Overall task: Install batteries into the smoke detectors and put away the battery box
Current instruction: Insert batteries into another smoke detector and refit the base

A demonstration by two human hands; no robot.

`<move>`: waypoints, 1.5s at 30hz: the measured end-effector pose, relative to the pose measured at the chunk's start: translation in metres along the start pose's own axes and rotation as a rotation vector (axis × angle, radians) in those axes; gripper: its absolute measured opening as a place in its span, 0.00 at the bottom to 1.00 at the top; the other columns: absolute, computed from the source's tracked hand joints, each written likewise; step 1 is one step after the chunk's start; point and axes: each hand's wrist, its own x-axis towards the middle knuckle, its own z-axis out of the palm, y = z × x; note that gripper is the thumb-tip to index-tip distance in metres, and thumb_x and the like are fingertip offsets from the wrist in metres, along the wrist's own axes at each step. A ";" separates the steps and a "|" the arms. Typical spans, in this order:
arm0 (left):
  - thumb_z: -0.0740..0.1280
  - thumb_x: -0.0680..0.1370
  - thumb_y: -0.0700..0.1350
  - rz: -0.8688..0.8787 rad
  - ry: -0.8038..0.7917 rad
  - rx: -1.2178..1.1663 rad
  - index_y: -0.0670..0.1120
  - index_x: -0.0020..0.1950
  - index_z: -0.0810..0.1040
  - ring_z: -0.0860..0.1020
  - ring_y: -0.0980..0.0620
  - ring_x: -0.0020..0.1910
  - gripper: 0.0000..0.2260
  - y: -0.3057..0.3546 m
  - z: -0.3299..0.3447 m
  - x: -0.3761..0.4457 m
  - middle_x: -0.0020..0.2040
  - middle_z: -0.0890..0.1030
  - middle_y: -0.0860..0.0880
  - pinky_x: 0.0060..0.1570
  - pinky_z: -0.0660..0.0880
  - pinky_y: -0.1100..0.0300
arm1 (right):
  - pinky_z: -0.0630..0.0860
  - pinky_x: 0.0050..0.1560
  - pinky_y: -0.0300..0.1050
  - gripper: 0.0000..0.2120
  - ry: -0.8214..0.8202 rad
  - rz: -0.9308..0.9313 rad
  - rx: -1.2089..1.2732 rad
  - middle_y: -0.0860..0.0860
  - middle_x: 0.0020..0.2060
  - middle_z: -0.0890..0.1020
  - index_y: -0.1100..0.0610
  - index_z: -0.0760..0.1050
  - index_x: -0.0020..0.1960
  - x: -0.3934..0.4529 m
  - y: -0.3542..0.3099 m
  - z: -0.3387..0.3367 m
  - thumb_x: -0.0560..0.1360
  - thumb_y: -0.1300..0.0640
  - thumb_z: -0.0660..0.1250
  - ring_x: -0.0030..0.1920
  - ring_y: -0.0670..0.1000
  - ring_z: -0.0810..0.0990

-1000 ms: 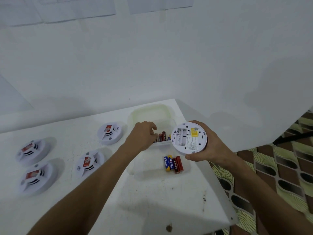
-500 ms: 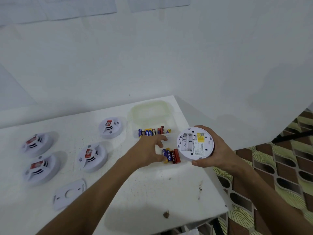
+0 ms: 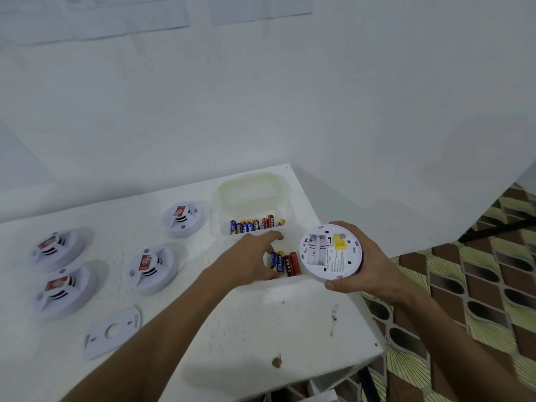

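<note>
Worktop [image 3: 246, 329] white; right edge and near corner just beside right hand [image 3: 368, 265], patterned floor [image 3: 478, 285] beyond. Wall [image 3: 290, 111] behind. Open room on near worktop, centre.

Box [image 3: 285, 198] clear, at far right corner: far section holds row of batteries [image 3: 256, 223]; near section holds four cells [image 3: 285, 264].

Left hand [image 3: 249, 259] lowered into near section, fingers curled onto leftmost cell; grip cannot be confirmed.

Detector [image 3: 330, 252] held in right hand, back up, fingers wrapped round rim.

Four detectors [image 3: 150, 266] and plate [image 3: 111, 332] laid on left.
</note>
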 end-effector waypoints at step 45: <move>0.79 0.66 0.40 0.001 0.097 -0.580 0.60 0.72 0.63 0.83 0.53 0.51 0.41 0.038 -0.068 -0.018 0.57 0.81 0.52 0.52 0.81 0.53 | 0.76 0.55 0.34 0.40 -0.080 -0.151 -0.021 0.39 0.56 0.79 0.52 0.68 0.66 0.054 -0.028 0.025 0.58 0.63 0.80 0.59 0.46 0.78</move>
